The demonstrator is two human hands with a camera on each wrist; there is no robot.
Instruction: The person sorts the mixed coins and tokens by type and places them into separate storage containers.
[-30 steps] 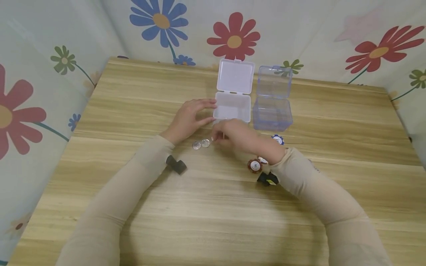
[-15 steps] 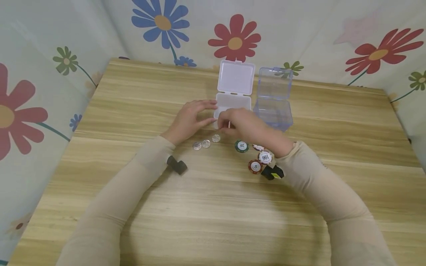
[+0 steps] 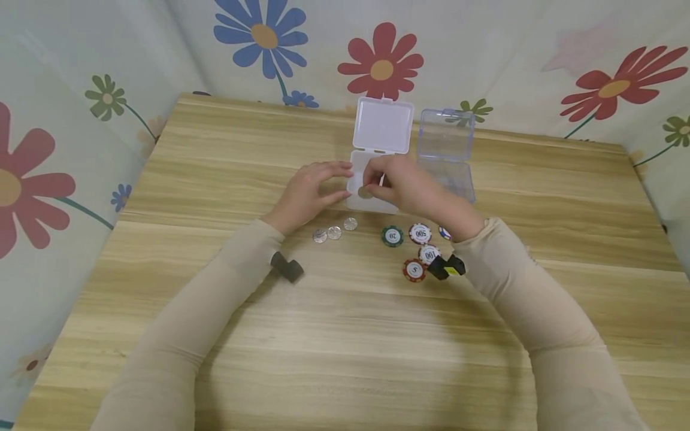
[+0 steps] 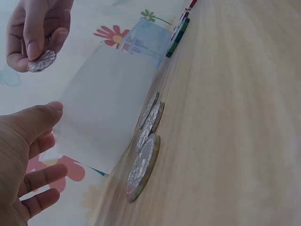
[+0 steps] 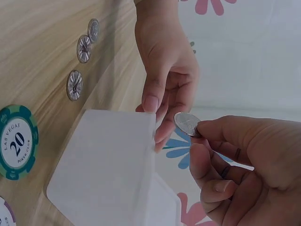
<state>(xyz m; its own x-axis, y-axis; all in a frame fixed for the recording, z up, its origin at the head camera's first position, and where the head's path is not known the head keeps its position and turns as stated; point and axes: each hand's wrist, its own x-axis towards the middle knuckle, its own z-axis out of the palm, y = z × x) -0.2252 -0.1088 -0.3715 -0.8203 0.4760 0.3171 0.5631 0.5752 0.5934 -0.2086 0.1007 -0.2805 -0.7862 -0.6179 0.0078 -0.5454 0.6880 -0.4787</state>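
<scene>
A table (image 3: 345, 359) with pale, streaked wood grain stood with its far edge just beside a whitish wall (image 3: 485, 60). That wall bore a blue flower (image 3: 264, 36), red flowers (image 3: 381, 70) and a faint pink star (image 3: 579, 49). Another whitish wall (image 3: 48, 78), also flowered, rose along the left side. Soft light lay across the table.

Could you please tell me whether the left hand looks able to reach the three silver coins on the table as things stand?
Probably yes: the left hand is at the white box but grips nothing, and the three silver coins lie uncovered on the table nearby.
</scene>
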